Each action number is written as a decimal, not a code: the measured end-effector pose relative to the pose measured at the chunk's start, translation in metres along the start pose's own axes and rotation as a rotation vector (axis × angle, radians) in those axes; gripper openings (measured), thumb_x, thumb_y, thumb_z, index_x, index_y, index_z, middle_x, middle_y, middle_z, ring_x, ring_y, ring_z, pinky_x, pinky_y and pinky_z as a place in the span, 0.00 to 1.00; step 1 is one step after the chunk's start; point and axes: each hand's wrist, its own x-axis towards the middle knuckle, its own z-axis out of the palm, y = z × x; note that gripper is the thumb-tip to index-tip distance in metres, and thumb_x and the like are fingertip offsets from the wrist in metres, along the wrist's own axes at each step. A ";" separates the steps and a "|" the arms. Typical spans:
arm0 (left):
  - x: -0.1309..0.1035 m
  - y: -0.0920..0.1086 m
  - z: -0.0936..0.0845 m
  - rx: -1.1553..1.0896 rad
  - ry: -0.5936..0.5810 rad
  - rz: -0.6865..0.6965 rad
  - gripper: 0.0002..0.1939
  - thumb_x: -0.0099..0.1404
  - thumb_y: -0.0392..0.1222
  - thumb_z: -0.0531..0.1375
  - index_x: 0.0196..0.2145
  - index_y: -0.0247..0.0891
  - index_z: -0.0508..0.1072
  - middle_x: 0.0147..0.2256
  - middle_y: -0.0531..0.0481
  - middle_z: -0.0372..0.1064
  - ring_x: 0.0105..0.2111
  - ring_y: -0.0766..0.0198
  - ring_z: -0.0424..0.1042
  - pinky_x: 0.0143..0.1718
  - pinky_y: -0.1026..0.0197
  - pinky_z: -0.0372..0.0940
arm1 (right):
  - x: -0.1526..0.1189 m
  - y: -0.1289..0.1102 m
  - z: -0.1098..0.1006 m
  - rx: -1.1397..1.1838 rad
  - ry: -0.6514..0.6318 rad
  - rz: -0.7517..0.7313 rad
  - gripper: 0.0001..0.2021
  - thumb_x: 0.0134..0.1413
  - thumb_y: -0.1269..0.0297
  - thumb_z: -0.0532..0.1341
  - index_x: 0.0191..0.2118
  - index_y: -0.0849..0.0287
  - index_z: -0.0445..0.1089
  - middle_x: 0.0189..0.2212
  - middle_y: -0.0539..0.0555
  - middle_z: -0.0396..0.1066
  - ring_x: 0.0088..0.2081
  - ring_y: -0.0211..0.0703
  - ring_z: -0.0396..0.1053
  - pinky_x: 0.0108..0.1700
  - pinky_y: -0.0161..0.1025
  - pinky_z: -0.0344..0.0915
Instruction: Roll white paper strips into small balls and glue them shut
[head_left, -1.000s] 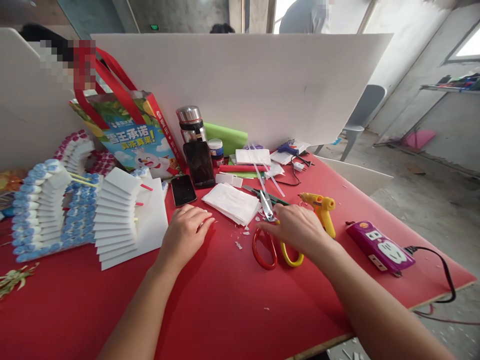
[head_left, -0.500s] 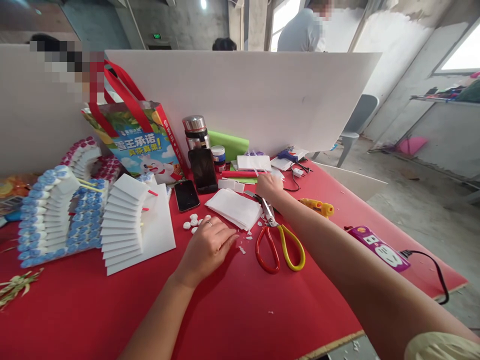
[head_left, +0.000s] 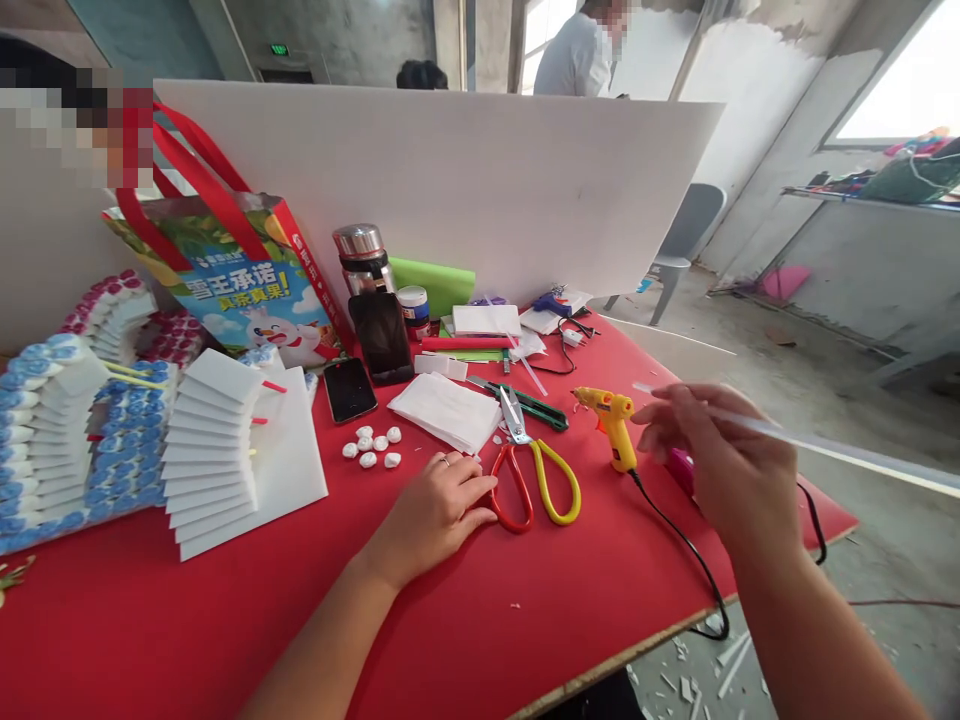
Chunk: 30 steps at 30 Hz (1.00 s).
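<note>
My right hand [head_left: 727, 460] is raised over the table's right side, its fingers closed around a long translucent stick [head_left: 832, 445]. A yellow glue gun [head_left: 613, 418] with a black cord lies just left of that hand. My left hand [head_left: 442, 510] rests on the red table, fingers apart, its fingertips close to the red handle of the scissors [head_left: 534, 460]; nothing is in it. Behind the left hand are a stack of white sheets [head_left: 446, 410] and several small white balls [head_left: 367, 460]. A green utility knife [head_left: 534, 405] lies behind the scissors.
Two phones [head_left: 349, 390], a steel flask [head_left: 361, 258] and a printed bag [head_left: 240, 290] stand at the back left. White stepped pieces [head_left: 210, 440] and blue-flowered ones [head_left: 142, 440] occupy the left. A white board [head_left: 450, 180] rises behind. A purple power strip [head_left: 681, 470] is partly hidden.
My right hand has come back from the rear of the table, now with the translucent stick. The glue gun's pose has changed. My left hand has shifted slightly towards the scissors.
</note>
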 end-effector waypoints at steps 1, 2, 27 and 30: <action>0.000 0.000 0.001 -0.001 0.003 -0.003 0.13 0.70 0.44 0.61 0.50 0.39 0.76 0.42 0.44 0.74 0.43 0.55 0.71 0.45 0.53 0.66 | -0.004 0.012 -0.006 0.035 0.036 0.021 0.15 0.60 0.48 0.62 0.39 0.56 0.72 0.34 0.57 0.77 0.29 0.44 0.74 0.31 0.41 0.70; 0.001 -0.001 0.001 -0.005 0.007 -0.005 0.13 0.70 0.44 0.61 0.50 0.39 0.76 0.42 0.44 0.74 0.43 0.55 0.71 0.45 0.53 0.66 | -0.006 0.024 -0.011 0.027 0.070 0.055 0.17 0.59 0.47 0.62 0.40 0.57 0.73 0.37 0.58 0.77 0.33 0.47 0.76 0.36 0.42 0.71; 0.049 0.058 0.016 -1.476 0.389 -0.535 0.16 0.59 0.49 0.71 0.42 0.37 0.81 0.39 0.46 0.79 0.44 0.54 0.76 0.53 0.52 0.66 | -0.035 0.044 0.067 -0.034 -0.551 -0.432 0.06 0.61 0.61 0.62 0.38 0.58 0.68 0.35 0.52 0.64 0.30 0.38 0.60 0.32 0.35 0.61; 0.047 0.061 0.026 -1.590 0.462 -0.583 0.14 0.55 0.44 0.73 0.38 0.36 0.82 0.35 0.48 0.79 0.38 0.58 0.76 0.47 0.55 0.67 | -0.042 0.052 0.065 0.033 -0.623 -0.398 0.07 0.63 0.62 0.61 0.43 0.58 0.71 0.39 0.55 0.67 0.32 0.39 0.64 0.34 0.36 0.64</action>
